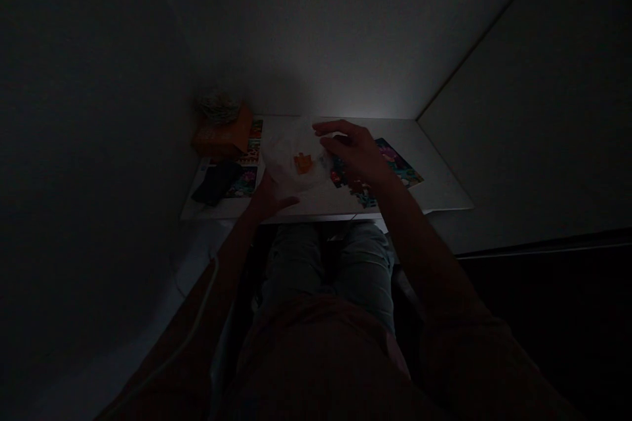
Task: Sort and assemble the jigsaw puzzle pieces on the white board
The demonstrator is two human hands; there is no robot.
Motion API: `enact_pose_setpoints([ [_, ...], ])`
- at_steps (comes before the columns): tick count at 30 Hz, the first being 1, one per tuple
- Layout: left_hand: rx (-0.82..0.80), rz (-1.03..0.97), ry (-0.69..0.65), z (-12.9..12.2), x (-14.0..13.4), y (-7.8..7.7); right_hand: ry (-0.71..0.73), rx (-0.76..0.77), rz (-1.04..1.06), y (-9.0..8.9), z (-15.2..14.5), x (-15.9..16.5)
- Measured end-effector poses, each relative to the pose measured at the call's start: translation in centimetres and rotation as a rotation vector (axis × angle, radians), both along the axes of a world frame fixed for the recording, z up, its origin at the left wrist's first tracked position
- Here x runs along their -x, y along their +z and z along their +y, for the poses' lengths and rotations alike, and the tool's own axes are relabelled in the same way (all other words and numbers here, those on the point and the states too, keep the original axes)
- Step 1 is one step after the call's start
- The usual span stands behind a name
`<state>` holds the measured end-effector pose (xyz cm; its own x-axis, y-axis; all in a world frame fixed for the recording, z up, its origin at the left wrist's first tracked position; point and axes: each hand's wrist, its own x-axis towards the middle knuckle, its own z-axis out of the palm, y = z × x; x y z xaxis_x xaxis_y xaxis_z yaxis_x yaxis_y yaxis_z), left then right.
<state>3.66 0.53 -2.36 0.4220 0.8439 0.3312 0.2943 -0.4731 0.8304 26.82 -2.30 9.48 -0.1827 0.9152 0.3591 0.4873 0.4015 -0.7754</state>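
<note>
A thin, see-through plastic bag (285, 168) is spread above the white table, with an orange patch (303, 163) showing on or in it. My left hand (268, 198) holds the bag at its lower left side, thumb stretched out to the right. Over the bag's right edge is my right hand (356, 150), its index finger and thumb apart; whether the fingertips touch the plastic is hard to see. Partly beneath my right hand lies a colourful jigsaw puzzle (405, 173) with ragged edges at its lower left. The scene is very dark.
At the table's left stands an orange box (224, 136) with a pale crumpled bundle (217, 107) on top. In front of it a dark cloth-like item (216, 183) covers part of a printed picture sheet (245, 182). Walls rise behind the white table (442, 187) and to its right.
</note>
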Motion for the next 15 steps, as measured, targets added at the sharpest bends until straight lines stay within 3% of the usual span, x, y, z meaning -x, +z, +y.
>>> enact_pose_setpoints([
  [10,0.028,-0.018,0.07,0.12,-0.26,-0.51,0.002,-0.113,-0.15,0.05,0.73,-0.13],
  [15,-0.025,-0.023,0.191,0.16,0.49,-0.33,-0.003,-0.132,-0.193,0.64,0.91,-0.5],
])
